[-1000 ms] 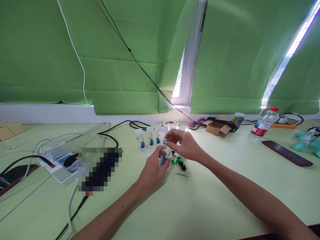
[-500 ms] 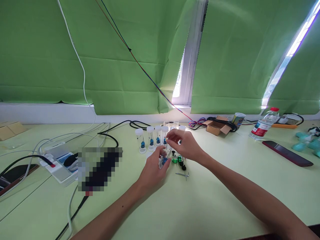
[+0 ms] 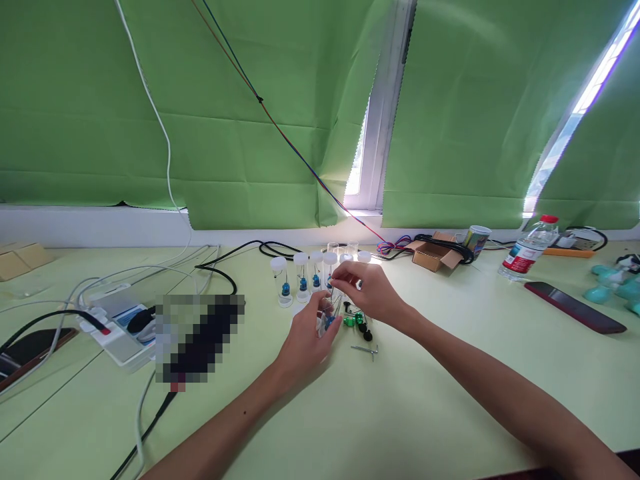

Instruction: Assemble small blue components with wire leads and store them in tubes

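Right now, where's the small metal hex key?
In the head view, the hex key lies flat on the table, just right of centre, under the right hand and just in front of the green and black small parts.

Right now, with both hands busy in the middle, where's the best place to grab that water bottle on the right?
Probably the water bottle by its clear body below the red cap, fingers closing from the near side. It leans away, and the table before it is open.

Before us a pale green table (image 3: 450,413), green paper sheets (image 3: 280,113) covering the wall behind it, a white window frame (image 3: 383,120) between them, daylight leaking through gaps right of the frame, white sill (image 3: 90,227) below.
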A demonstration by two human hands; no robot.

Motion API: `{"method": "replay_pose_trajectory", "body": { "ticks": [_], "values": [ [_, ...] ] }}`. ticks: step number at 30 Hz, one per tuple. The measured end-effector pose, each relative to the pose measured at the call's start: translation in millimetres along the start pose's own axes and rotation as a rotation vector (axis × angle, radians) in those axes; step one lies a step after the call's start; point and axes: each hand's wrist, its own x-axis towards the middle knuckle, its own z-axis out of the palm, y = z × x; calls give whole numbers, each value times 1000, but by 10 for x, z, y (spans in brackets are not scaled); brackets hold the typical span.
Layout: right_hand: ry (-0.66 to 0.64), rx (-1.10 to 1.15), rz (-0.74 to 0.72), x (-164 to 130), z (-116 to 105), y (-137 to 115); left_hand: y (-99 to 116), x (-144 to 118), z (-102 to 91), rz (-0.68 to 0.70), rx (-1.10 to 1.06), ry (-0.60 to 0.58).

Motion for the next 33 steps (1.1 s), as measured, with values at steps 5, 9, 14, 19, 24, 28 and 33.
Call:
{"method": "replay_pose_trajectory", "body": {
  "ticks": [5, 9, 14, 19, 24, 28, 33],
  "values": [
    [14, -36, -56, -8, 7, 15, 13, -5, 1, 2, -58, -11],
    [24, -67, -94, -10, 12, 34, 28, -4, -2, 2, -107, -34],
    [35, -79, -142, -4, 21, 52, 44, -2, -3, 10, -160, -55],
    [26, -96, -172, -6, 29, 79, 57, -4, -4, 17, -196, -80],
    [15, -101, -160, -9, 31, 94, 65, -7, -9, 12, -223, -97],
    [16, -99, -147, -4, 28, 76, 82, -6, -20, 6, -237, -101],
    [31, -109, -138, -5, 24, 67, 81, -4, -23, -8, -262, -87]
  ]
}}
